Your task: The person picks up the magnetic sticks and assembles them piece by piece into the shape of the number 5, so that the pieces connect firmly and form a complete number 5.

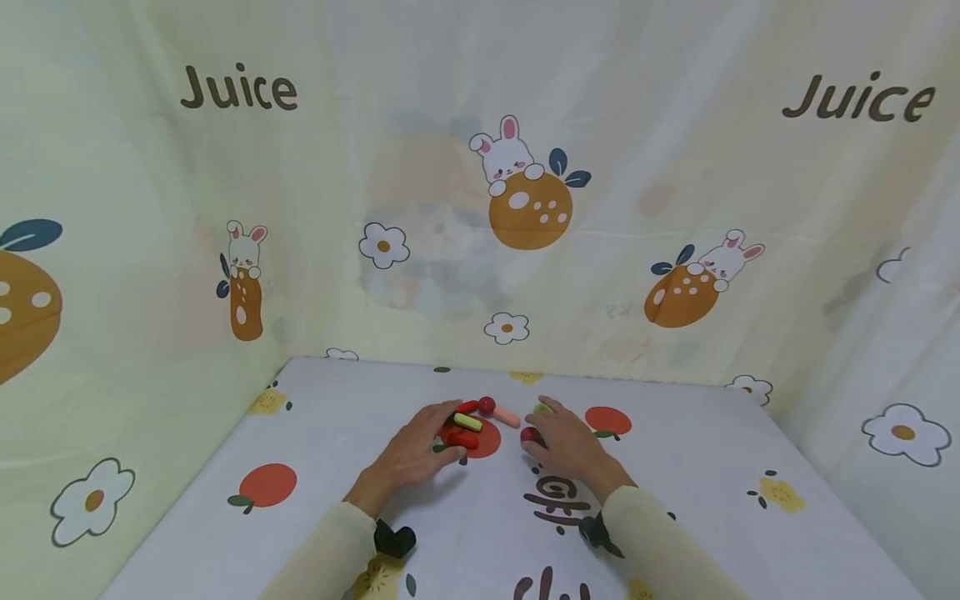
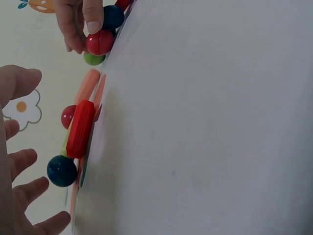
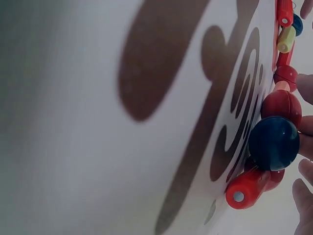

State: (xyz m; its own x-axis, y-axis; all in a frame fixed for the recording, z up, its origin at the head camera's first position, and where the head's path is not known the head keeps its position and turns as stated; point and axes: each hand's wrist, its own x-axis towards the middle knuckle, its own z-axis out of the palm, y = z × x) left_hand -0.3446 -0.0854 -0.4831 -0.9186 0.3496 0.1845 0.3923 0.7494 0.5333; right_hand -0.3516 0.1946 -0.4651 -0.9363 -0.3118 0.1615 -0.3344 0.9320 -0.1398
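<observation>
My left hand [image 1: 420, 443] curves around the left side of a small group of toy balls and sticks, its thumb spread apart from its fingers. In that group are a red stick [image 1: 462, 439], a yellow-green stick [image 1: 468, 422], a pink stick [image 1: 507, 417], a red ball [image 1: 487, 406] and a dark blue ball [image 2: 62, 171]. Over a second group my right hand [image 1: 567, 446] rests with loosely bent fingers, its thumb at another red ball [image 2: 100, 42]. Close by lie a blue ball [image 3: 274, 144], a green ball [image 2: 94, 58] and a red stick [image 3: 243, 191] with a metal end.
The pieces lie on a pale tablecloth [image 1: 322, 533] printed with fruit, flowers and dark lettering. A patterned curtain [image 1: 435, 75] hangs behind the table and along both sides. A dark wrist strap piece [image 1: 394, 540] shows under the left sleeve [image 1: 322, 554].
</observation>
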